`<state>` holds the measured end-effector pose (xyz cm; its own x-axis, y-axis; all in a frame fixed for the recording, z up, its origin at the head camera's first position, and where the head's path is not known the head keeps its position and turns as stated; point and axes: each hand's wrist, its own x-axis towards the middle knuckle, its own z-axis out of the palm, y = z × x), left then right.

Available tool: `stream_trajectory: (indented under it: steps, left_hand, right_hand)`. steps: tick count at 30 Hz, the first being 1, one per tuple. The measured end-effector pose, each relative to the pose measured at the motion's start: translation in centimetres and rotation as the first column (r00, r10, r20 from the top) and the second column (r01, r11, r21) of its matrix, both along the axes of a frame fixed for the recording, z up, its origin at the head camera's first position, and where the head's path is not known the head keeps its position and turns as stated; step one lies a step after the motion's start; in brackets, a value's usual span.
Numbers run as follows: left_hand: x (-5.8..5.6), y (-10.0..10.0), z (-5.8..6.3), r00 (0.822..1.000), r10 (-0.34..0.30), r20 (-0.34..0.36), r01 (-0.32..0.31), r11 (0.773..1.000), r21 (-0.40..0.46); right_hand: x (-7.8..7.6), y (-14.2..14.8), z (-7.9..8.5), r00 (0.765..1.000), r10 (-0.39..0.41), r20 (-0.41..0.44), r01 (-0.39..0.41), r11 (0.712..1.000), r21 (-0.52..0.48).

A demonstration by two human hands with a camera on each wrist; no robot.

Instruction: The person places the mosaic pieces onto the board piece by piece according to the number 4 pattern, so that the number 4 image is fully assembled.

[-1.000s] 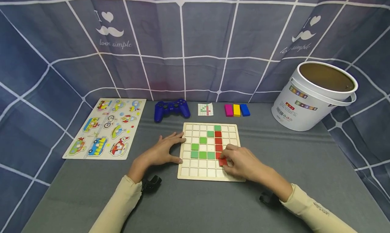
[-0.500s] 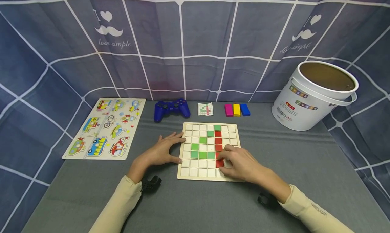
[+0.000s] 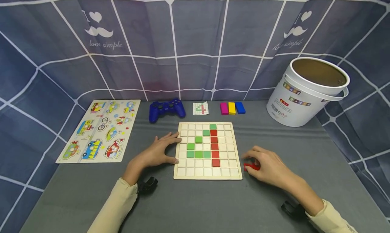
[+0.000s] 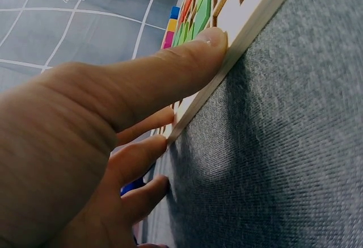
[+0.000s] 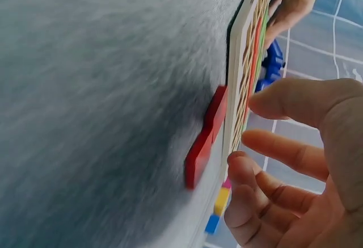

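Observation:
A square wooden grid board point(image 3: 190, 172) lies on the table with green tiles point(image 3: 198, 154) and a column of red tiles point(image 3: 214, 146) in its cells. My left hand point(image 3: 155, 153) rests at the board's left edge, thumb and fingers spread; the thumb presses on the rim in the left wrist view. To the right of the board, my right hand point(image 3: 269, 165) hovers close over loose red tiles point(image 5: 207, 137) on the cloth, thumb and fingertips apart from one another. From the head, these tiles are partly hidden under its fingers.
Behind the board lie a blue game controller point(image 3: 167, 109), a small pattern card point(image 3: 200, 108) and magenta, yellow and blue blocks point(image 3: 231, 108). A picture puzzle board point(image 3: 102, 130) lies at left. A white bucket point(image 3: 300, 101) stands at back right.
My right hand let go of the red tile in the lowest filled cell of the red column and moved right, off the board, to the loose red tiles. The left hand stays at the edge.

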<state>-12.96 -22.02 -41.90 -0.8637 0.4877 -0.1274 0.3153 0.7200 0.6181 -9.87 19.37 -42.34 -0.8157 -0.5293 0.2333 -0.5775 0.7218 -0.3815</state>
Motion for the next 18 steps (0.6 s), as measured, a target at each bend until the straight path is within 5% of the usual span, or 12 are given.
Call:
stream_trajectory:
  steps: [18]
  left_hand:
    - [-0.1,0.1,0.0,1.0,-0.004,-0.007,0.004,1.0,-0.005]
  right_hand:
    - [1.4,2.4,-0.5,0.997,-0.075,0.009,0.075,0.995,0.07]
